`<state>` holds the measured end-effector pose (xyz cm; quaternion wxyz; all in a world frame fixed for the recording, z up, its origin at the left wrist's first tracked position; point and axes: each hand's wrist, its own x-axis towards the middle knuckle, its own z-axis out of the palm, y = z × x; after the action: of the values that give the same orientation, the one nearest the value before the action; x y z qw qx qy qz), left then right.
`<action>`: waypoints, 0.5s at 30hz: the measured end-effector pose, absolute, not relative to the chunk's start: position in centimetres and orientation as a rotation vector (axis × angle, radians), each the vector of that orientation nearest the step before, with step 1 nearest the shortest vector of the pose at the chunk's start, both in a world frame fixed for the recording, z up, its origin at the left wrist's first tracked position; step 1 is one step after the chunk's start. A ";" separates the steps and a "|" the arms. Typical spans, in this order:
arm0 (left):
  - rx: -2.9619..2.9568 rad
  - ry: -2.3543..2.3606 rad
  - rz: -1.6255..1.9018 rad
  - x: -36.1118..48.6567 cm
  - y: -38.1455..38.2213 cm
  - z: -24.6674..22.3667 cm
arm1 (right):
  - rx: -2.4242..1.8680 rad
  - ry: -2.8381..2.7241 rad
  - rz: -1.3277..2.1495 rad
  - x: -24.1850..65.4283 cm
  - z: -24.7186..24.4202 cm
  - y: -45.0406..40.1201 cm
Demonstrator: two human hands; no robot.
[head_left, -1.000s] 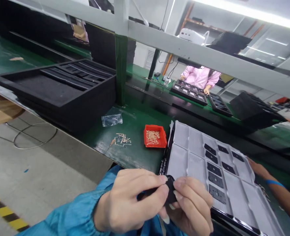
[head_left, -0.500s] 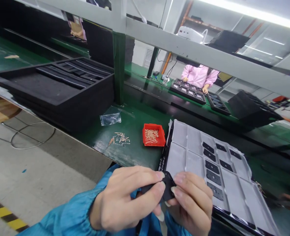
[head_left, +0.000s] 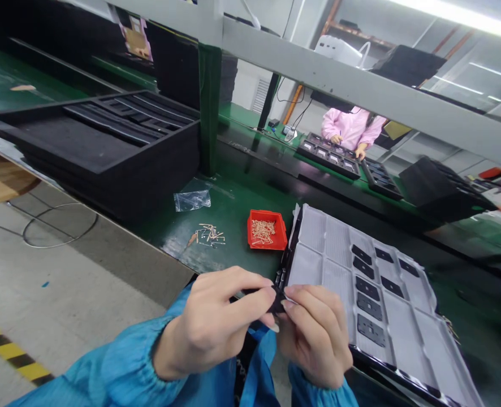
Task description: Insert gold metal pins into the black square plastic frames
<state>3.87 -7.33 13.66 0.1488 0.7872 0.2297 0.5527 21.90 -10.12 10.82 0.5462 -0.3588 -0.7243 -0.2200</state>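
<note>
Between my two hands is a small black plate (head_left: 277,299), mostly covered by my fingers. My left hand (head_left: 220,319) pinches it from the left with thumb and forefinger. From the right, the fingertips of my right hand (head_left: 316,333) press on its other edge. To the right of my hands lies a grey tray (head_left: 307,265) with shallow compartments, where several similar black plates (head_left: 370,329) rest. Beyond my hands a red bin (head_left: 267,247) holds many small copper-coloured pieces (head_left: 262,232).
More small metal pieces (head_left: 210,234) lie loose on the green bench beside a clear plastic bag (head_left: 192,200). Stacked black foam trays (head_left: 119,169) stand at left by a green post (head_left: 210,107). Across the bench, a person in pink (head_left: 352,129) works over black trays (head_left: 329,157).
Both hands have moved slightly up and left with the black plate, which now shows less between my fingers. The person across the bench has barely moved.
</note>
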 end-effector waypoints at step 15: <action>2.373 0.637 1.627 3.4 -7.3 13.9 | -0.857 -1.647 -0.515 21.5 11.4 -10.1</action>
<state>3.35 -7.32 13.95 0.0971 0.8015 0.2150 0.5495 21.52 -10.12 11.40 0.5709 -0.3652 -0.7019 -0.2194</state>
